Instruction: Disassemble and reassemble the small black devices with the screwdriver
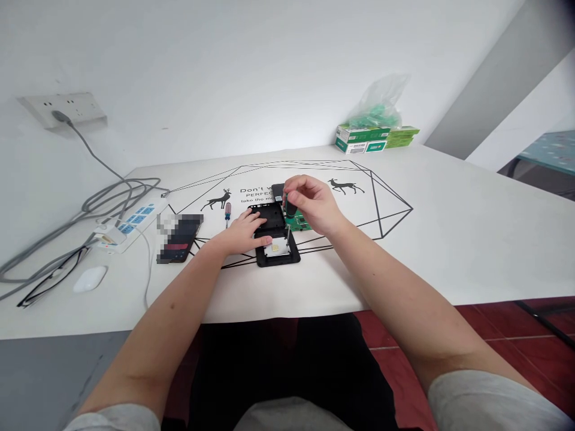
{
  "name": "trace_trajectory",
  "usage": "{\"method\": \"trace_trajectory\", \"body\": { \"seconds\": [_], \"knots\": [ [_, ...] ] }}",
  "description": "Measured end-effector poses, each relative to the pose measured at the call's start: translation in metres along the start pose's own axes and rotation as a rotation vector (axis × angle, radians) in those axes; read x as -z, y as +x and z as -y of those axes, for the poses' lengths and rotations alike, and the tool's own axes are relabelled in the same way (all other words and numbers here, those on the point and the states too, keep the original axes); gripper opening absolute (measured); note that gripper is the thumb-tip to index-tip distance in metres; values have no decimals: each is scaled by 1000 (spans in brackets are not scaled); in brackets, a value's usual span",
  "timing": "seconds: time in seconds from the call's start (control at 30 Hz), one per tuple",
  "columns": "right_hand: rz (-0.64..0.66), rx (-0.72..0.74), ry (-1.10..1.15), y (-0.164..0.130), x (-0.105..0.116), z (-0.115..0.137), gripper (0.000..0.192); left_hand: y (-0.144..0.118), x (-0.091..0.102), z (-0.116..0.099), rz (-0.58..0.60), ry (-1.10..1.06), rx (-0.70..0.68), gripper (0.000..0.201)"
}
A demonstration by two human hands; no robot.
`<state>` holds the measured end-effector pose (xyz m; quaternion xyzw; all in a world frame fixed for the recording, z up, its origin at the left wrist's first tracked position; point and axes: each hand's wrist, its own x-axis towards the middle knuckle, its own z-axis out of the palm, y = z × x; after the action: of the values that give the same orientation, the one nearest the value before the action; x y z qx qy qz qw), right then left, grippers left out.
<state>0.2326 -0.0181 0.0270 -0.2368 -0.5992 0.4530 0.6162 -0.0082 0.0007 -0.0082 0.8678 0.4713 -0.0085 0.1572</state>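
My right hand (314, 203) is closed around the dark handle of a screwdriver (291, 211), held upright with its shaft pointing down. The tip meets the right side of a black device housing (293, 254) with a silvery plate (278, 246) inside. Fingers spread, my left hand (246, 233) lies over the housing's left side and a black open casing part (271, 216) behind it. A green circuit board (300, 221) lies beside the casing, partly hidden by my right hand. Behind them is another black piece (278, 190). A second screwdriver (228, 212) lies left of the casing.
On the left are a smartphone (182, 239), a white power strip (135, 221) with grey cables (112, 197), glasses (54, 275) and a white oval case (90, 279). Green and white boxes (363, 139) under a plastic bag (380, 105) stand against the wall.
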Motion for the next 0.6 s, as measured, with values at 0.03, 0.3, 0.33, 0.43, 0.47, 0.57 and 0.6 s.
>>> {"method": "trace_trajectory", "body": {
  "seconds": [0.03, 0.3, 0.33, 0.43, 0.47, 0.57, 0.6],
  "knots": [
    [-3, 11, -5, 0, 0, 0, 44, 0, 0, 0, 1, 1, -2, 102],
    [137, -173, 158, -5, -2, 8, 45, 2, 0, 1, 1, 4, -3, 105],
    [146, -181, 155, -5, -2, 7, 45, 2, 0, 1, 2, 7, -4, 105],
    [108, -104, 43, -4, 0, 3, 42, 1, 0, 0, 5, 10, 0, 105],
    [82, -62, -21, -3, 2, 1, 42, 1, 1, -1, 8, 10, 3, 105],
    [40, -8, -149, 0, 8, -3, 45, 0, 2, -2, 17, 9, 9, 105],
    [36, -20, -149, 0, 9, -4, 46, 0, 2, -2, 19, 8, 8, 105]
  ]
}}
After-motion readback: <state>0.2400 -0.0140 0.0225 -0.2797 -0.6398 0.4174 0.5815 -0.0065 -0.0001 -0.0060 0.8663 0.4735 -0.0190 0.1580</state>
